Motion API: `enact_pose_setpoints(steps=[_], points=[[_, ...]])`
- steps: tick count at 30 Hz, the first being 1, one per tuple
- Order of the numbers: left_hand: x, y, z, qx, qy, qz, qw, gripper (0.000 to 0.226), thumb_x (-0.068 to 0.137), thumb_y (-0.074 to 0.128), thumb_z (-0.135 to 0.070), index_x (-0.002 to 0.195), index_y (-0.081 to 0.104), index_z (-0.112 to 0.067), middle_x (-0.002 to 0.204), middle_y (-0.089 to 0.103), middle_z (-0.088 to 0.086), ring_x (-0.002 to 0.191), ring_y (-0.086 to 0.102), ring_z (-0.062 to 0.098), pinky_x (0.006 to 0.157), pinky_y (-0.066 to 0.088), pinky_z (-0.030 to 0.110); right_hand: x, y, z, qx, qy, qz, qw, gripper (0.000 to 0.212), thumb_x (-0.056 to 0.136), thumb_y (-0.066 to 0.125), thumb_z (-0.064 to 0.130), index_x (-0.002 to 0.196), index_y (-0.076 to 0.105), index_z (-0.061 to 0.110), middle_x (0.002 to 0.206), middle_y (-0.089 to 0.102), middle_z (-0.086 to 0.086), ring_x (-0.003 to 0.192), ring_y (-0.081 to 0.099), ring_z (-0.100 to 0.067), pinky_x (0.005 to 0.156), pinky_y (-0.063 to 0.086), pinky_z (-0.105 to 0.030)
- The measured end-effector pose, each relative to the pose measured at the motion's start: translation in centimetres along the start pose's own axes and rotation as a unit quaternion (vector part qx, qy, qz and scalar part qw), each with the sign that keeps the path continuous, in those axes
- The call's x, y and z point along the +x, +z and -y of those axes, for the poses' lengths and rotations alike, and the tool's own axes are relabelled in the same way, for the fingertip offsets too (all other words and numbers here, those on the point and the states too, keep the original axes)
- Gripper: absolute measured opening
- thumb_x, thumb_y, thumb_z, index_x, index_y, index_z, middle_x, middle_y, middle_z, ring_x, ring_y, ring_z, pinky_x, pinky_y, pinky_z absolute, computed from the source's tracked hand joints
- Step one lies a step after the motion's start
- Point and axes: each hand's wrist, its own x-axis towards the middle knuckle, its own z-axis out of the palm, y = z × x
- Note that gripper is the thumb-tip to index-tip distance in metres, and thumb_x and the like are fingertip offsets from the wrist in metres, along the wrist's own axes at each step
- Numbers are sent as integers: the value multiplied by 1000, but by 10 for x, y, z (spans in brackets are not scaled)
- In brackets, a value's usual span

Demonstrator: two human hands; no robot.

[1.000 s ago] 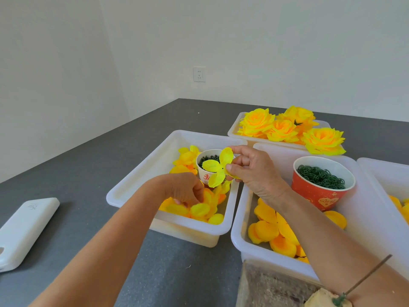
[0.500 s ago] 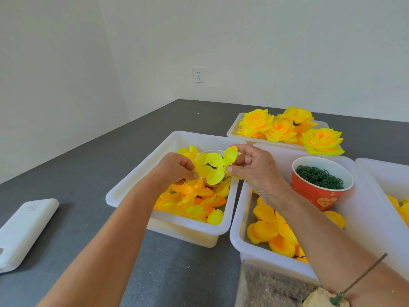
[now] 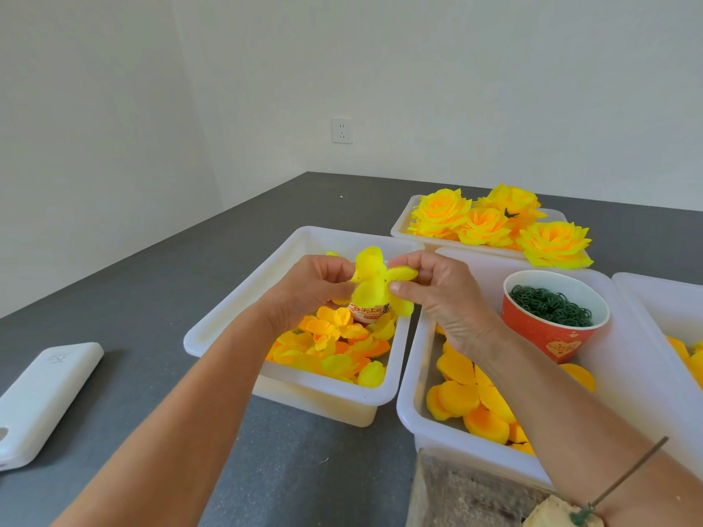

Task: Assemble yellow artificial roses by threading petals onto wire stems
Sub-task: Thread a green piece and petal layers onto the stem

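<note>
I pinch a yellow petal piece (image 3: 374,281) between my left hand (image 3: 312,289) and right hand (image 3: 437,294), fingers curled on its edges, above the white bin (image 3: 236,313) of loose petals (image 3: 334,348). Finished roses (image 3: 490,222) lie in the far tray (image 3: 399,226).

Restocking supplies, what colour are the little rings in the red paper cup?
Dark green rings, filling the red cup; the head view shows them best.
</note>
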Motion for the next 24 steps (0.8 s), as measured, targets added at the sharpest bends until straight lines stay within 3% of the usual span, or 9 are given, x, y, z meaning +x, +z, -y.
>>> enact_pose_setpoints(steps=[6, 11, 14, 19, 24], points=[[-4, 0, -5, -32, 17, 64, 997, 13, 86, 60, -3, 86, 68, -13, 63, 64, -7, 52, 54, 4, 51, 43, 16, -2, 2, -2, -80, -18, 13, 997, 19, 78, 69, -2, 89, 68, 13, 90, 68, -3, 83, 63, -18, 75, 53, -22], [-6, -1, -9, -118, -10, 105, 987, 17, 83, 62, -34, 80, 74, -23, 75, 70, -4, 65, 65, 9, 57, 49, 20, -1, 3, -5, -90, -31, 8, 995, 17, 79, 69, -1, 91, 68, 11, 90, 69, -7, 85, 66, -16, 74, 54, -21], [-5, 0, -6, -59, 19, 95, 993, 3, 79, 72, -19, 81, 72, -22, 72, 70, -4, 62, 64, 8, 54, 47, 16, -2, 5, -5, -96, -34, 28, 994, 16, 78, 71, 0, 92, 68, 7, 86, 69, -7, 77, 65, -13, 71, 54, -21], [-3, -3, -1, -20, 30, 70, 997, 18, 77, 70, 2, 80, 67, -16, 64, 67, -6, 54, 61, 5, 49, 45, 14, 0, 2, -4, -87, -40, 30, 995, 18, 79, 71, 3, 92, 68, 15, 89, 70, -8, 77, 66, -16, 72, 55, -23], [-1, -3, 2, 54, -9, 54, 997, 34, 73, 71, 8, 93, 63, -19, 88, 66, -7, 66, 62, 6, 54, 48, 16, 0, -3, -4, -88, -38, -13, 995, 15, 81, 70, 7, 85, 67, 21, 81, 70, -1, 66, 65, -6, 59, 48, -12]])
